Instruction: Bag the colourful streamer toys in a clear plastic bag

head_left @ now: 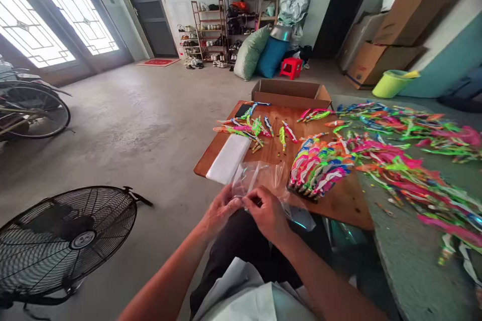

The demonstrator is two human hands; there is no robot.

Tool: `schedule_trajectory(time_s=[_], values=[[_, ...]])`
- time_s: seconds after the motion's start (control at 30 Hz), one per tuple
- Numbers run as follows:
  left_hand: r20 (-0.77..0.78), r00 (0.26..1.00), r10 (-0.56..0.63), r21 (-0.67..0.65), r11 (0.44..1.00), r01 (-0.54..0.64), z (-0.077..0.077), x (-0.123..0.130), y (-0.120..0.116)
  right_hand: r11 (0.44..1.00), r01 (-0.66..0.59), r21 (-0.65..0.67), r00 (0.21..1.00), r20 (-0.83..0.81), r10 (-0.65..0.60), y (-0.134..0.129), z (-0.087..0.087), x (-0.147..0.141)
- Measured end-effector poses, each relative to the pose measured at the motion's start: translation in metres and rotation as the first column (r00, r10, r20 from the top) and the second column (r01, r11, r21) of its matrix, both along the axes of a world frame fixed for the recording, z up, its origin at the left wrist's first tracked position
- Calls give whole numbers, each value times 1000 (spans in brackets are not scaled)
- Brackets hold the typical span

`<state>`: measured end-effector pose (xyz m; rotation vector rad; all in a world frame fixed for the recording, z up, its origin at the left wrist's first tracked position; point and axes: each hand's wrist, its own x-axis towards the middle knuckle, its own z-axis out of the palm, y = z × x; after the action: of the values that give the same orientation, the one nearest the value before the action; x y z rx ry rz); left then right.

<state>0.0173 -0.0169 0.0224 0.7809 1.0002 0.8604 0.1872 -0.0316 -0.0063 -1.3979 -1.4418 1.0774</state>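
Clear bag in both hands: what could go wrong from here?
1. Both hands, left hand and right hand, pinch the thin clear bag at one edge; it may tear or slip.
2. The bundle of coloured pieces sits near the board edge; a nudge could tip it off.
3. Loose pieces spread across the table may snag the bag.

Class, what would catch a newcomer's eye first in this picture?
The bright neon toys spread over the wooden board and the mat to its right stand out first. Next, the left hand and right hand pinching a clear bag at the board's near edge. A black fan sits lower left.
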Motion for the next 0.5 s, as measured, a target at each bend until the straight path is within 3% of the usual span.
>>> schedule_trajectory(time_s=[0.07,0.13,0.27,0.33,0.4,0.47,0.5], values=[[-48,998,32,-12,999,-33,-3,7,-2,992,-71,106,992,113,59,-7,-3,-10],[-93,993,71,-46,996,-75,-6,9,-3,986,-110,129,981,171,87,-13,-6,-16],[-117,973,201,-96,972,-212,-9,-10,-1,982,-119,149,984,149,96,-20,-4,-8],[-114,962,250,-108,959,-262,-7,-31,1,970,-12,242,989,147,-25,-22,-3,7],[-111,962,250,-143,954,-265,-2,-56,1,929,175,326,959,158,-236,-22,-8,24],[-128,957,262,-196,939,-283,3,-81,-1,901,332,279,915,137,-380,-21,-20,38],[-142,950,279,-223,926,-305,5,-93,-3,910,373,180,914,99,-394,-20,-28,42]])
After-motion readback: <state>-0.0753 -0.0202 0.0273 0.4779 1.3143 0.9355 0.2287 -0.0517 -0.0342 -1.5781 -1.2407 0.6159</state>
